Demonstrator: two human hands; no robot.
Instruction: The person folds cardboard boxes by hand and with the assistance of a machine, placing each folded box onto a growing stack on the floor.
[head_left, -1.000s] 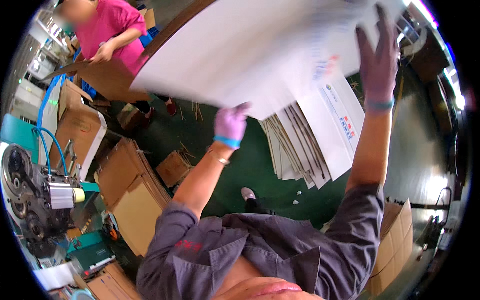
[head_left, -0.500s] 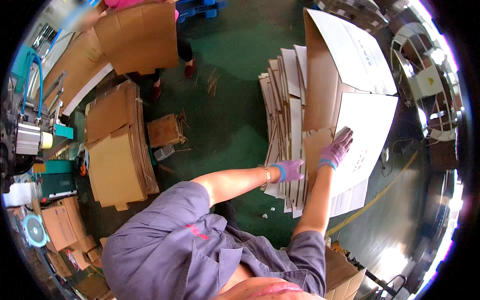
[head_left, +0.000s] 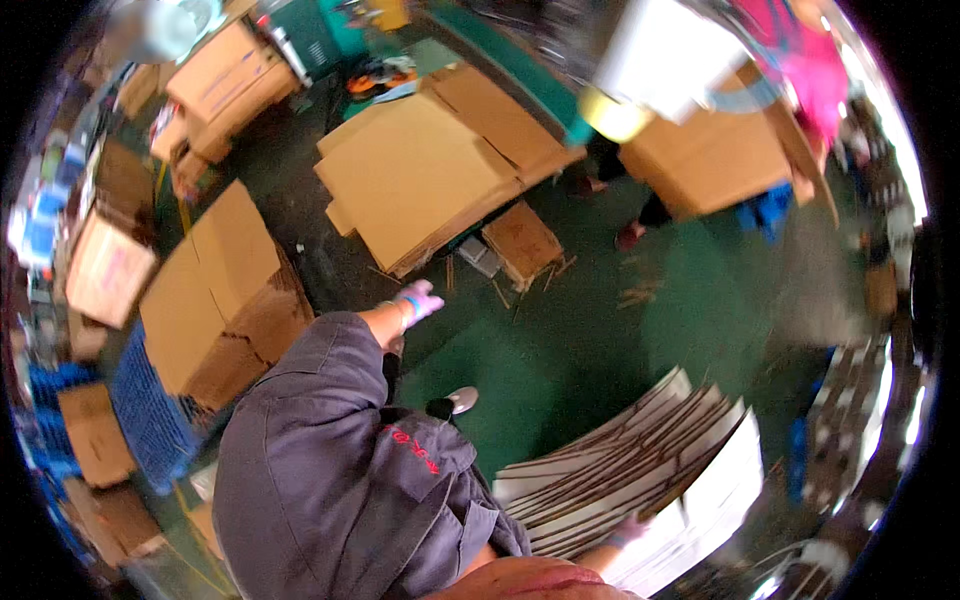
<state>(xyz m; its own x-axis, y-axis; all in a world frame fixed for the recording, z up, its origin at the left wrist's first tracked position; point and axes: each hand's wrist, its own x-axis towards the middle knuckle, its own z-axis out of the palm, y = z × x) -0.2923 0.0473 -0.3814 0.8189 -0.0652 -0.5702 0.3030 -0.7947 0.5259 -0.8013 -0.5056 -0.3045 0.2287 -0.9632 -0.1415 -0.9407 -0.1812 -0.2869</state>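
My left hand (head_left: 420, 299), in a pale purple glove with a blue cuff, is held out over the green floor with its fingers stretched and nothing in them. It is nearest to a pile of flat brown cardboard sheets (head_left: 420, 170), apart from it. At the lower right, my right hand (head_left: 628, 530) is at the leaning stack of white-faced cardboard sheets (head_left: 715, 500). That hand is smeared by motion, so its fingers do not show clearly. The stack's sheets stand on edge, fanned in a curve, with brown edges showing.
A small brown cardboard bundle (head_left: 522, 243) and a grey box (head_left: 478, 256) lie beside the brown pile. Another pile of brown sheets (head_left: 215, 290) stands on a blue pallet (head_left: 150, 410) at left. A person in pink (head_left: 800, 70) is at upper right, by a brown carton (head_left: 715, 165).
My view and body have turned left, bringing the brown piles to the centre. My left hand has left the white stack. My right hand no longer lies flat on the large white carton sheet.
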